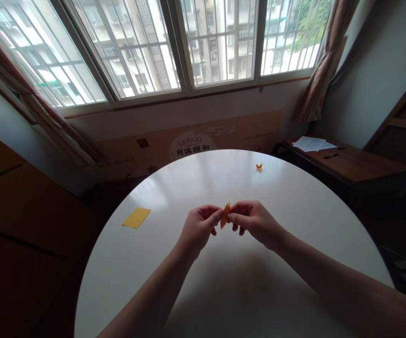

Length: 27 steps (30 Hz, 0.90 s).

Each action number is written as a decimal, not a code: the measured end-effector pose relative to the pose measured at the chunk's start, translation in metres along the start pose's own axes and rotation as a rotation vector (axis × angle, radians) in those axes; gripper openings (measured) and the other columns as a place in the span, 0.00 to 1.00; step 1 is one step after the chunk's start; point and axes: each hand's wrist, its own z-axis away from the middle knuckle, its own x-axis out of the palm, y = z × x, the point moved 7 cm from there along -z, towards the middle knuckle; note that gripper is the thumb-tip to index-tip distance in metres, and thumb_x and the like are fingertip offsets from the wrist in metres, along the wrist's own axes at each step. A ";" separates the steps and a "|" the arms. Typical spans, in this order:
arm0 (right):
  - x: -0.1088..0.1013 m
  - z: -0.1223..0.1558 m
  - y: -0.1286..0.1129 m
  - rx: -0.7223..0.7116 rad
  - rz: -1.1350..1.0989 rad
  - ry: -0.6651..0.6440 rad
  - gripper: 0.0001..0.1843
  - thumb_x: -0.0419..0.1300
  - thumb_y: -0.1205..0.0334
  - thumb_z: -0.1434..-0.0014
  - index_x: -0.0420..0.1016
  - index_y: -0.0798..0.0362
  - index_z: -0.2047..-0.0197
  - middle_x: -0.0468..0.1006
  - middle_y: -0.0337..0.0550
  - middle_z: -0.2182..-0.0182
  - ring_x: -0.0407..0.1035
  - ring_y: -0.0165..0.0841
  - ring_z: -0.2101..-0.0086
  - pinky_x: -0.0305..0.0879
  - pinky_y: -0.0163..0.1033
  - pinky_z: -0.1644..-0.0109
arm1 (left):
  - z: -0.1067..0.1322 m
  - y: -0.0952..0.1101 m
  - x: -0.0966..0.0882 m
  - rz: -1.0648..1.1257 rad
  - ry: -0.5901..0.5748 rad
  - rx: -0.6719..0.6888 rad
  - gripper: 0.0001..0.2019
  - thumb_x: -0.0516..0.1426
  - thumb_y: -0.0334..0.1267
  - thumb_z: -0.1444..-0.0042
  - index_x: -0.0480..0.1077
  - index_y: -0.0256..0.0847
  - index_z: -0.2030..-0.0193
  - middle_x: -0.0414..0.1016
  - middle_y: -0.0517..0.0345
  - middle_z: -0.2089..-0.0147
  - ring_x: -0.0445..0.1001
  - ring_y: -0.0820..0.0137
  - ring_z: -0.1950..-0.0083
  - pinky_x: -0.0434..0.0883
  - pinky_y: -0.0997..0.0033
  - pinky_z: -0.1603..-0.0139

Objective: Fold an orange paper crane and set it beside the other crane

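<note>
A small folded piece of orange paper is held up above the table between both hands. My left hand pinches its left side between thumb and fingers. On its other side, my right hand grips it the same way, with the lower fingers curled beneath. The paper is narrow and pointed at top and bottom; parts of it are hidden by my fingertips. Farther back on the right stands a small orange folded paper figure with two raised points. Flat on the left lies a yellow sheet of paper.
The round white table fills the middle. Beyond it are a printed cardboard panel against the wall and a barred window with curtains. A low wooden table at the right bears white papers and a dark pen-like object.
</note>
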 end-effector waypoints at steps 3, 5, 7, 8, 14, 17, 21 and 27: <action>0.001 0.000 0.000 -0.034 0.055 0.001 0.09 0.65 0.59 0.45 0.80 0.57 0.65 0.78 0.41 0.74 0.70 0.29 0.75 0.64 0.31 0.76 | 0.000 0.002 -0.001 -0.083 0.011 0.070 0.17 0.65 0.49 0.49 0.78 0.34 0.68 0.73 0.57 0.76 0.66 0.75 0.76 0.64 0.76 0.78; 0.001 0.000 0.000 -0.053 0.086 0.012 0.10 0.65 0.58 0.44 0.80 0.56 0.65 0.79 0.42 0.72 0.70 0.29 0.75 0.65 0.32 0.76 | 0.000 0.003 -0.002 -0.130 0.026 0.122 0.16 0.64 0.48 0.47 0.77 0.35 0.67 0.73 0.57 0.75 0.66 0.74 0.76 0.65 0.76 0.78; 0.001 0.000 -0.001 -0.070 0.104 0.027 0.11 0.65 0.56 0.44 0.80 0.56 0.65 0.79 0.43 0.72 0.70 0.30 0.75 0.65 0.32 0.76 | 0.000 0.005 -0.003 -0.163 0.049 0.161 0.14 0.63 0.47 0.46 0.77 0.35 0.67 0.73 0.57 0.74 0.67 0.74 0.75 0.66 0.76 0.78; 0.001 0.001 -0.001 -0.077 0.111 0.032 0.11 0.65 0.56 0.44 0.80 0.56 0.65 0.79 0.43 0.73 0.70 0.30 0.75 0.65 0.33 0.76 | 0.000 0.004 -0.004 -0.169 0.059 0.166 0.14 0.63 0.47 0.46 0.77 0.35 0.67 0.73 0.57 0.74 0.67 0.73 0.75 0.66 0.76 0.78; 0.001 0.002 -0.006 -0.146 0.213 0.066 0.12 0.65 0.54 0.42 0.80 0.56 0.66 0.78 0.43 0.74 0.70 0.31 0.75 0.66 0.34 0.75 | 0.002 0.004 -0.006 -0.160 0.134 0.165 0.13 0.65 0.46 0.48 0.75 0.36 0.69 0.74 0.56 0.74 0.68 0.72 0.74 0.67 0.77 0.78; 0.000 0.002 -0.007 -0.197 0.268 0.085 0.12 0.64 0.54 0.41 0.80 0.55 0.66 0.80 0.45 0.69 0.73 0.33 0.70 0.67 0.34 0.74 | 0.003 0.006 -0.004 -0.206 0.128 0.194 0.11 0.63 0.44 0.47 0.76 0.36 0.68 0.75 0.55 0.73 0.68 0.72 0.73 0.67 0.77 0.79; -0.002 0.001 -0.009 -0.250 0.327 0.101 0.12 0.64 0.53 0.40 0.80 0.54 0.63 0.81 0.45 0.68 0.75 0.36 0.67 0.69 0.34 0.73 | 0.003 0.006 0.002 -0.179 0.065 0.171 0.12 0.60 0.44 0.43 0.79 0.35 0.64 0.71 0.58 0.75 0.66 0.73 0.76 0.67 0.76 0.79; -0.003 0.005 -0.018 -0.336 0.450 0.119 0.08 0.64 0.57 0.40 0.79 0.53 0.65 0.81 0.44 0.68 0.73 0.34 0.69 0.67 0.34 0.73 | 0.003 0.003 0.004 -0.019 0.008 0.043 0.16 0.65 0.47 0.49 0.80 0.34 0.63 0.73 0.54 0.73 0.67 0.72 0.74 0.66 0.77 0.79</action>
